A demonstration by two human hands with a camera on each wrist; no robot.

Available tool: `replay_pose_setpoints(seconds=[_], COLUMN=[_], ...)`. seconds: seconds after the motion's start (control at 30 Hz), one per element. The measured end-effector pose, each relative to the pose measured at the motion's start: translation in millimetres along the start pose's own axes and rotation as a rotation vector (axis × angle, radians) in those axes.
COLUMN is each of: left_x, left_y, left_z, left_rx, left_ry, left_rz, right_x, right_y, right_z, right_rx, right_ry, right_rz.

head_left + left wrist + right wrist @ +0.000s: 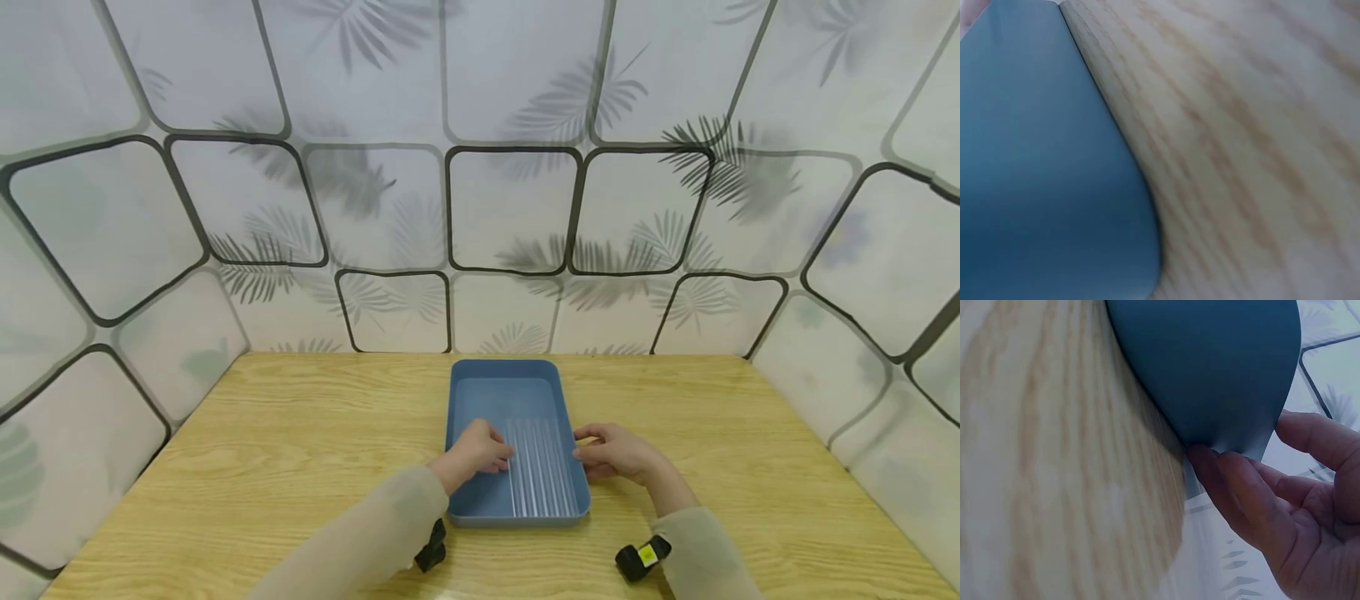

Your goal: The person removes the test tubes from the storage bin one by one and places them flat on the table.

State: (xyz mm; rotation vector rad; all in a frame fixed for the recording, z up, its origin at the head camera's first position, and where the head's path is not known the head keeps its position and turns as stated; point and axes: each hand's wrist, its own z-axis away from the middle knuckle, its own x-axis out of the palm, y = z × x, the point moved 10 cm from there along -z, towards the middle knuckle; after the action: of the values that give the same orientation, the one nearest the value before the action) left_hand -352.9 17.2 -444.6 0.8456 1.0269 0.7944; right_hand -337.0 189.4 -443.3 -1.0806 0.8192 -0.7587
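A blue rectangular tray (480, 396) lies lengthwise on the table. Several clear, narrow rods or ribs (542, 471) run side by side along its near right part; their exact kind is unclear. Over the tray's interior is my left hand (477, 450), fingers bent and tips at the left edge of the clear row. Whether they pinch a piece is hidden. My right hand (618, 454) is outside the tray's right wall. In the right wrist view its fingertips (1235, 462) touch the lower wall, while another digit meets the rim. The left wrist view mostly shows the tray's outer wall (1054, 144).
The wood-grain table (322, 425) extends around the tray on every side. A patterned curtain or cloth wall (510, 208) rises behind the back edge and along both sides. Each wrist carries a black camera mount (642, 558).
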Motion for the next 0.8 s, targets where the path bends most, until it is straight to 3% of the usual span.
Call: replay_pose_setpoints(seconds=[0.8], left_x=[2.9], left_y=[6.7], left_z=[5.1], left_rx=[0.018], left_ry=[0.036], left_rz=[-0.101], right_x=[1.5], right_y=[-0.3], right_z=[1.0], right_rx=[0.008], right_ry=[0.008], right_rz=[0.011])
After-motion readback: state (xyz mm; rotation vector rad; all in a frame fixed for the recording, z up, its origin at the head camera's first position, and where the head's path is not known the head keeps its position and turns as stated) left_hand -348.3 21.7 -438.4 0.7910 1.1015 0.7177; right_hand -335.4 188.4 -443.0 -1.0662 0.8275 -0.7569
